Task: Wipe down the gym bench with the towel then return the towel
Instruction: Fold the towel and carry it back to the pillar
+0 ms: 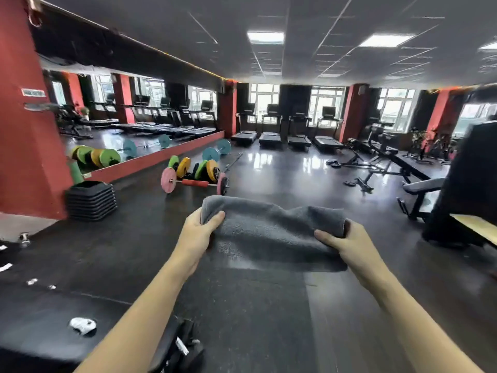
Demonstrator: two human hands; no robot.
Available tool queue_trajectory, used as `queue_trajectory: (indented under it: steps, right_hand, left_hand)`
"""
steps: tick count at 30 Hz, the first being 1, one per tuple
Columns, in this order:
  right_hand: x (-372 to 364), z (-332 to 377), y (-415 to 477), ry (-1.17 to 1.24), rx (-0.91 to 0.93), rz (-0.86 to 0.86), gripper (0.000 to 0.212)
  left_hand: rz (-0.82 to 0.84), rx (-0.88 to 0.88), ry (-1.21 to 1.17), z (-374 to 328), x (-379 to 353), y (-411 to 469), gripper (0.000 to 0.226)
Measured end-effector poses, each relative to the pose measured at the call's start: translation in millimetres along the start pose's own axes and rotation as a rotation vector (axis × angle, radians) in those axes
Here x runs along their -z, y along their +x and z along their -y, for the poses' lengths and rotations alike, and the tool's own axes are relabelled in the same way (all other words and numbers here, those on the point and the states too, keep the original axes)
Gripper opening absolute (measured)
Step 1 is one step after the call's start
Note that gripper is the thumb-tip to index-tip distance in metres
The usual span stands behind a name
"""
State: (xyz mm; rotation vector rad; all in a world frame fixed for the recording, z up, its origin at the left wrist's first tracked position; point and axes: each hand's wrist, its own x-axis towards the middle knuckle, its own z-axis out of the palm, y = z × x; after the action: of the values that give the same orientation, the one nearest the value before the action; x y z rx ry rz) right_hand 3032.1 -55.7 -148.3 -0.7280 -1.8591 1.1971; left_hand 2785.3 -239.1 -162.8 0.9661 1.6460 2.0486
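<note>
The grey towel [271, 232] hangs stretched in the air above the dark floor [255, 305], gripped at both upper corners. The left hand [199, 232] and right hand [347, 244] each pinch it, thumb in front and fingers behind, with both forearms extended forward.

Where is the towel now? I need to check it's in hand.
In the head view, the grey towel is centre frame, held between the left hand and right hand above the dark floor.
</note>
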Motion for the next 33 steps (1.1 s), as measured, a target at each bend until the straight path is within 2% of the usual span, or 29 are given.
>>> queue_trajectory:
  steps: [5,10,15,20,24,26,28,33]
  right_hand:
    - [-35,-43,137,-0.012,0.002,0.031,0.023]
    - [-66,-129,258,-0.063,-0.005,0.091,0.022]
    - [-97,-223,391,-0.078,-0.048,0.187,0.023]
    - [-142,-276,523,-0.103,-0.148,0.35,0.014]
    - [-203,-307,627,-0.075,-0.171,0.429,0.015]
    - [-238,-326,679,-0.033,-0.177,0.458,0.01]
    - [-276,-346,732,0.035,-0.187,0.492,0.014]
    - [-372,-377,868,0.126,-0.282,0.577,0.025]
  left_hand:
    - [-0.035,-0.025,0.15,40,-13,134,0.011]
    - [-0.048,-0.008,0.286,125,-37,247,0.011]
    - [-0.155,0.072,0.318,220,-65,349,0.011]
    - [-0.299,0.146,0.362,271,-83,443,0.009]
    - [-0.438,0.177,0.419,305,-67,523,0.008]
    - [-0.502,0.193,0.41,328,-50,565,0.009]
    - [-0.55,0.206,0.362,355,-28,609,0.009]
    - [-0.549,0.31,0.164,404,28,741,0.013]
